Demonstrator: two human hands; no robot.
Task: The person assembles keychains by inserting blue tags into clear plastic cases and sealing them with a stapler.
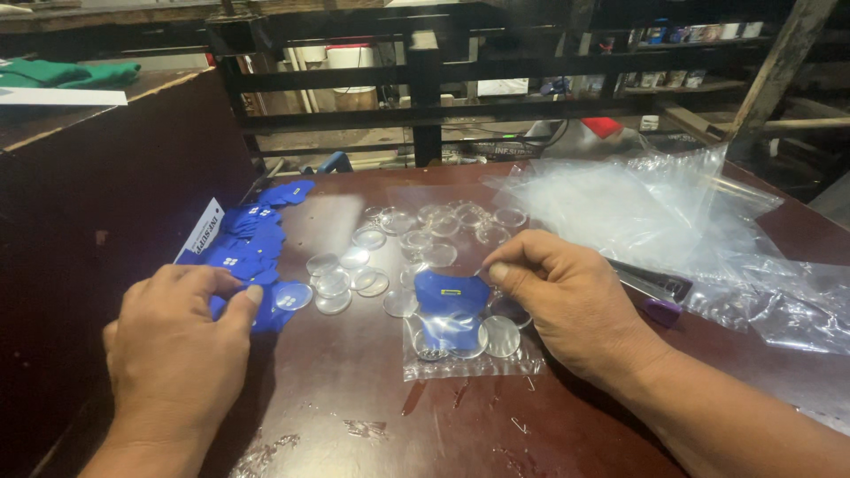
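Blue card [452,292] upright in small bag [469,354], right hand [567,301] pinching it, left hand [181,332] pinching blue pile [252,243].

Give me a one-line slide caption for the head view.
Left hand on blue fabric pieces, right hand at a small clear bag among clear round discs on a dark table.

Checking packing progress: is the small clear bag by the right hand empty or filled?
Partly filled: the small clear bag shows clear discs and a blue piece inside.
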